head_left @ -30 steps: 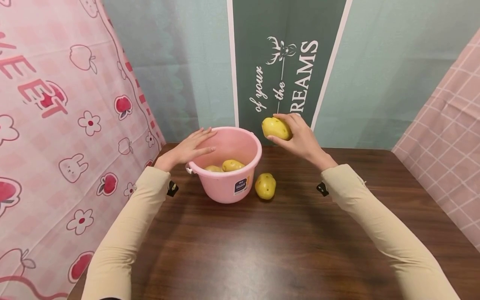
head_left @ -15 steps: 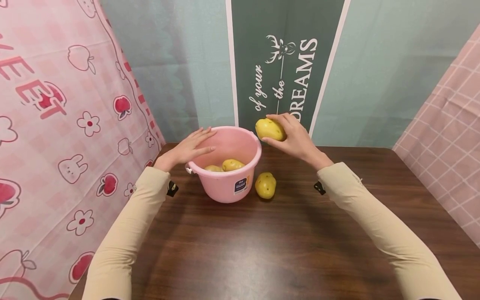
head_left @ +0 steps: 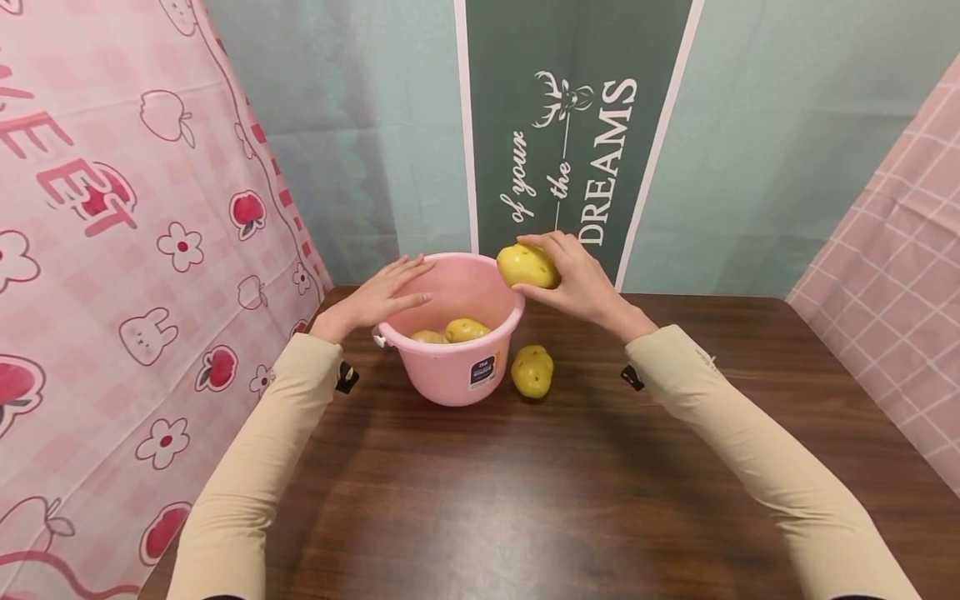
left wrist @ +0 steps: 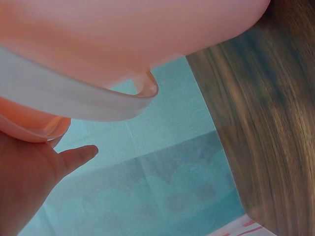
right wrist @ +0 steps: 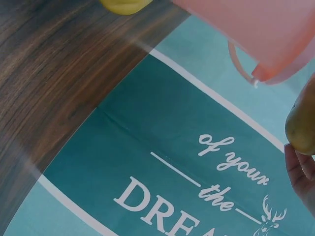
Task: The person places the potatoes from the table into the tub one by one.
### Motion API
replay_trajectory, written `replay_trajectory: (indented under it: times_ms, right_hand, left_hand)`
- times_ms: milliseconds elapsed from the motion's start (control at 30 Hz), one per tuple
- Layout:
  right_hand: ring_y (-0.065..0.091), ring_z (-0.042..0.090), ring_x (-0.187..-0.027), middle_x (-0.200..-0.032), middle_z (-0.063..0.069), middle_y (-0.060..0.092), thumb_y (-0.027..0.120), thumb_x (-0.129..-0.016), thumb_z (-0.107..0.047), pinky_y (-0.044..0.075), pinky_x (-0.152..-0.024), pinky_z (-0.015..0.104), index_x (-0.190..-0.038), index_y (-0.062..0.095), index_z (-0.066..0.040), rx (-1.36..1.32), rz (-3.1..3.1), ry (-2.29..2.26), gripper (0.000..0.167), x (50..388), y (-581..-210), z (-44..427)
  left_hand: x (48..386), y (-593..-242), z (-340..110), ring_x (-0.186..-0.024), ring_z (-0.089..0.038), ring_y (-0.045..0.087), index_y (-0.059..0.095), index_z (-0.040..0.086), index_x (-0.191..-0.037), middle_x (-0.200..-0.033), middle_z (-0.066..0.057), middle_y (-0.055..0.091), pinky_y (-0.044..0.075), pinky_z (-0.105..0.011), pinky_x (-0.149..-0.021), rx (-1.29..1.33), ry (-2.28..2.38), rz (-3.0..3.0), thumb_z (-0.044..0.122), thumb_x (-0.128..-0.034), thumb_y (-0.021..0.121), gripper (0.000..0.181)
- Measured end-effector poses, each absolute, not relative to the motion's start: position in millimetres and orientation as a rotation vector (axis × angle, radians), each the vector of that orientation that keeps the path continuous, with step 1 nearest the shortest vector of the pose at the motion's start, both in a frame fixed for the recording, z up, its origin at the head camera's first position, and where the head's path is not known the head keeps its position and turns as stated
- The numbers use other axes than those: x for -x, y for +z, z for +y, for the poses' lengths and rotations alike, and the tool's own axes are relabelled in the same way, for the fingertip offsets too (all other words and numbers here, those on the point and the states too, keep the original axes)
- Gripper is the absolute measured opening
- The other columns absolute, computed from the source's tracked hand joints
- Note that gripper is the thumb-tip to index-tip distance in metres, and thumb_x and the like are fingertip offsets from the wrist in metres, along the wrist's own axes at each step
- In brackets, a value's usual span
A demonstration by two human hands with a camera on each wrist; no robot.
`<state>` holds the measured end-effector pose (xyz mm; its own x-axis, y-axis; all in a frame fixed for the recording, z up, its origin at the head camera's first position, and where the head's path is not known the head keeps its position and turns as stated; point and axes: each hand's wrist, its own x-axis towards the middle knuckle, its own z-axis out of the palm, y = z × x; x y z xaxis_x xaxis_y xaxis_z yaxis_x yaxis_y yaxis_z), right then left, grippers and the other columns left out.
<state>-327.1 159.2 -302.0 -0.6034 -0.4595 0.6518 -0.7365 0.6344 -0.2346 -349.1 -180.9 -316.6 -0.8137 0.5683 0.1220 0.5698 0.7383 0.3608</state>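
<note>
A yellow potato (head_left: pixel 528 267) is in my right hand (head_left: pixel 581 279), gripped between thumb and fingers at the right rim of the pink bucket (head_left: pixel 453 375). My left hand (head_left: pixel 377 296) rests on the bucket's left rim with its fingers extended and the thumb over the opening. Inside the bucket lie a potato (head_left: pixel 467 330) and, beside it, a partly hidden one (head_left: pixel 430 337). Another potato (head_left: pixel 533 372) sits on the table just right of the bucket. In the right wrist view, the held potato (right wrist: pixel 302 120) shows at the right edge above my fingertips.
The dark wooden table (head_left: pixel 480 500) reaches back to a teal and green cloth (head_left: pixel 555 100) with white lettering. Pink patterned cloth (head_left: pixel 150 275) stands along the left, pink checked cloth (head_left: pixel 892 275) along the right. The bucket's white handle (left wrist: pixel 74 98) hangs on its outside.
My right hand has moved left with the potato, from beside the bucket to its right rim. My left hand, the bucket and the other potatoes keep their places.
</note>
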Motion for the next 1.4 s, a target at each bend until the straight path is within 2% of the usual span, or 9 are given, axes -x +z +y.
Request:
replay_trajectory:
  times_ms: [533, 733, 1000, 1200, 1400]
  right_hand:
    - [0.045, 0.014, -0.102, -0.116, -0.003, 0.052, 0.07, -0.074, -0.054, 0.045, -0.077, 0.033, -0.128, 0.052, -0.025, -1.025, -2.323, 0.647, 0.064, 321, -307, 141]
    - [0.044, 0.015, -0.101, -0.115, -0.003, 0.053, 0.071, -0.074, -0.052, 0.044, -0.077, 0.032, -0.127, 0.053, -0.024, -1.039, -2.32, 0.646, 0.063, 319, -308, 137]
    - [0.044, 0.015, -0.101, -0.115, -0.003, 0.052, 0.072, -0.074, -0.05, 0.045, -0.076, 0.031, -0.128, 0.053, -0.025, -1.064, -2.302, 0.641, 0.063, 319, -306, 133]
    - [0.043, 0.014, -0.099, -0.115, -0.004, 0.052, 0.068, -0.075, -0.055, 0.043, -0.075, 0.029, -0.129, 0.052, -0.025, -1.06, -2.318, 0.624, 0.064, 321, -308, 133]
    - [0.042, 0.015, -0.099, -0.115, -0.003, 0.052, 0.069, -0.075, -0.053, 0.044, -0.074, 0.03, -0.129, 0.052, -0.025, -1.08, -2.32, 0.631, 0.063, 321, -308, 131]
  left_hand:
    - [350, -319, -181, -0.143, -0.027, 0.003, 0.023, 0.024, -0.148, -0.156, -0.001, 0.011, 0.005, -0.051, -0.114, 0.956, -0.605, -2.919, 0.052, -0.0922, 0.043, 0.066]
    - [350, -319, -181, -0.143, -0.027, 0.002, 0.023, 0.024, -0.148, -0.156, -0.006, 0.013, 0.005, -0.051, -0.115, 0.954, -0.605, -2.924, 0.052, -0.0924, 0.043, 0.066]
    - [349, -316, -181, -0.144, -0.026, 0.002, 0.022, 0.026, -0.148, -0.156, -0.001, 0.011, 0.005, -0.05, -0.115, 0.953, -0.605, -2.93, 0.056, -0.0912, 0.042, 0.068]
    - [350, -316, -181, -0.143, -0.027, 0.002, 0.022, 0.025, -0.149, -0.156, -0.003, 0.011, 0.004, -0.052, -0.114, 0.959, -0.607, -2.935, 0.056, -0.091, 0.043, 0.069]
    - [350, -317, -180, -0.143, -0.027, 0.002, 0.022, 0.025, -0.149, -0.156, -0.003, 0.011, 0.004, -0.051, -0.115, 0.956, -0.603, -2.934, 0.055, -0.0916, 0.042, 0.068]
